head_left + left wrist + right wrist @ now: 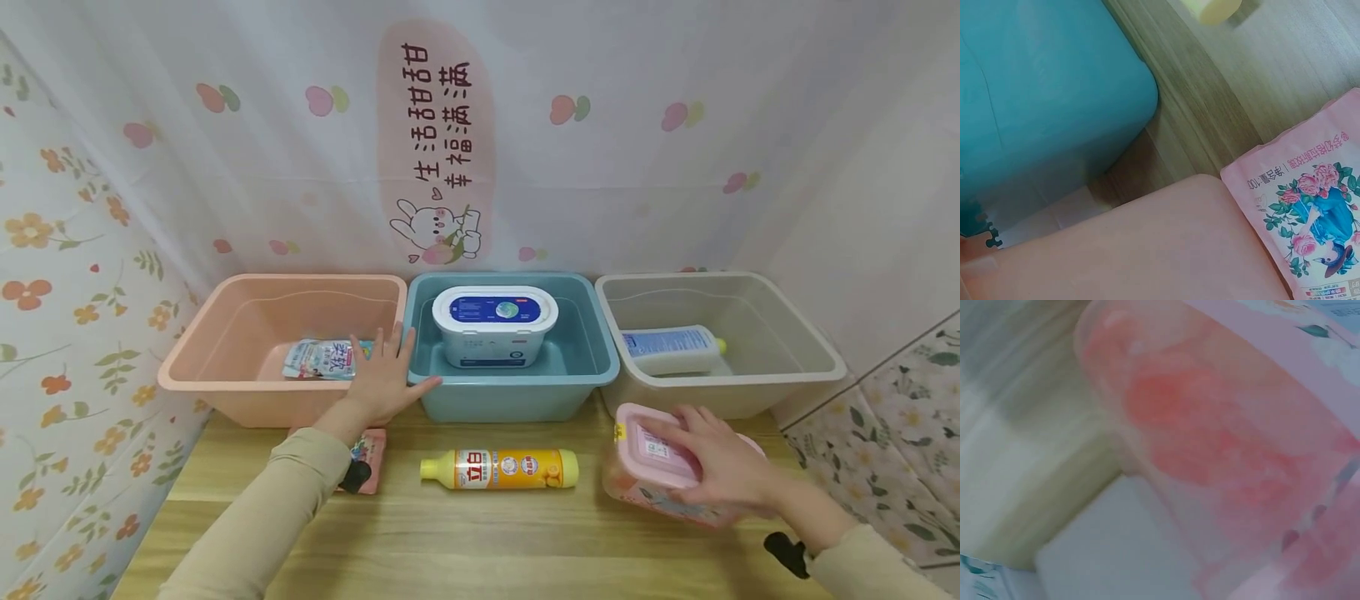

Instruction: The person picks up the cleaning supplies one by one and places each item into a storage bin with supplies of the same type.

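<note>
My right hand grips a pink-lidded plastic box in front of the grey bin. In the right wrist view, the box has a see-through wall with blurred reddish shapes behind it. My left hand has its fingers spread and holds nothing, over the neighbouring rims of the peach bin and the blue bin. Below it, partly hidden by the sleeve, lies a pink pouch; the left wrist view shows a floral print on this pouch.
An orange-yellow bottle lies on its side on the wooden table. A blue-and-white pouch is in the peach bin, a white lidded tub in the blue one. Inside the grey bin lies a white bottle.
</note>
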